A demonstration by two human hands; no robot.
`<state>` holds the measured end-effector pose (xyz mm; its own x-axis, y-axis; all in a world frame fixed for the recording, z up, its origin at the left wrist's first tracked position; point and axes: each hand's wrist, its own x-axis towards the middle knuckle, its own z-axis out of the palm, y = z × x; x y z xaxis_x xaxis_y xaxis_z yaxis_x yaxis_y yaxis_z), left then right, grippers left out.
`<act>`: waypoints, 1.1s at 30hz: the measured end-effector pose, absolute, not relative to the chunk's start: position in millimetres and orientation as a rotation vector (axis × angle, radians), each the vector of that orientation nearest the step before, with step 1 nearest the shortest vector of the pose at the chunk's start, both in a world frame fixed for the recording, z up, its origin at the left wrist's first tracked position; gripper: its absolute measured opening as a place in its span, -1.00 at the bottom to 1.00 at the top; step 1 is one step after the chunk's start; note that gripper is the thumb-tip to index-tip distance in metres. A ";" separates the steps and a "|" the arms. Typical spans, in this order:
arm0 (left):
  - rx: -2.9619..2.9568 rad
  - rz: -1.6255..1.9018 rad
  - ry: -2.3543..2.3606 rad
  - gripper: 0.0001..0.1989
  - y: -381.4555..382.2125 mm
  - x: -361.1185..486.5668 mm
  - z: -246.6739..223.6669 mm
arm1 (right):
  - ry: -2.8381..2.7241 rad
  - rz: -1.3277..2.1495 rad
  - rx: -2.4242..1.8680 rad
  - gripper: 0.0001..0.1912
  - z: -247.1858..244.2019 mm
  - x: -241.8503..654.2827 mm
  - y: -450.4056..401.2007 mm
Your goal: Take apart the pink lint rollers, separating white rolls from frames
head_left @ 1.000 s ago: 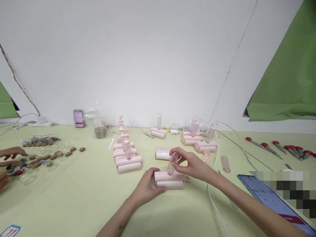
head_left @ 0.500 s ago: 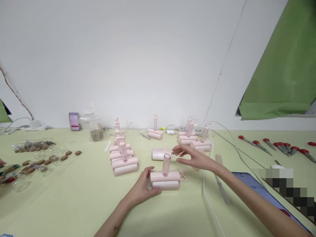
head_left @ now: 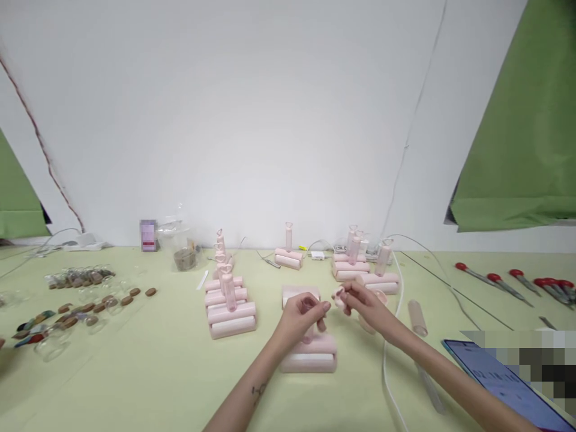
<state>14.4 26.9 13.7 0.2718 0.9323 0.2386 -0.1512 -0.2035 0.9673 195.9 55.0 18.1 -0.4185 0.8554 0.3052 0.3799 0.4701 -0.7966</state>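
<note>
In front of me a pink lint roller (head_left: pixel 310 360) lies on the green table, its clear pink handle standing up. My left hand (head_left: pixel 306 313) is curled round the top of that handle. Just to the right, my right hand (head_left: pixel 360 306) pinches a small pale pink piece (head_left: pixel 341 299) between its fingertips. Behind my left hand lies another pink roller body (head_left: pixel 292 293), partly covered. Pink rollers with upright handles stand in a row at the left (head_left: pixel 231 318) and in a group at the right (head_left: pixel 380 281).
A phone (head_left: pixel 490 378) lies at the right, near a pink tube (head_left: pixel 417 318) and a white cable (head_left: pixel 387 372). Red-handled tools (head_left: pixel 508 286) are at the far right. Brown pieces (head_left: pixel 99 307) and clear domes lie left, before a plastic bag (head_left: pixel 180 240).
My left hand has risen from the roller's body to its handle. My right hand now holds a small pink piece. The view has shifted a little.
</note>
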 end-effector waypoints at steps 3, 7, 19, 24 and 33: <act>1.338 1.205 0.785 -0.59 29.5 19.0 3.8 | -1.786 1.064 -0.915 -0.72 43.3 176.1 50.5; 1.291 1.215 0.761 -0.54 30.4 19.6 2.0 | -1.810 1.146 -0.806 -0.71 67.5 150.5 37.6; 1.236 1.192 0.665 -0.48 30.1 18.6 0.9 | -2.261 0.846 -0.716 -0.68 77.3 146.3 37.8; 1.226 1.175 0.671 -0.48 30.8 18.6 0.0 | -2.242 0.861 -0.717 -0.68 75.6 146.5 37.1; 1.237 1.143 0.642 -0.47 30.9 16.7 -1.2 | -2.304 0.924 -0.698 -0.71 81.4 144.7 39.4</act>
<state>16.7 30.9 -1.2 0.3493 0.9178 0.1886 -0.3167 -0.0738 0.9457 144.7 39.4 81.4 -0.7103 0.6377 0.2980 0.2550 0.6277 -0.7355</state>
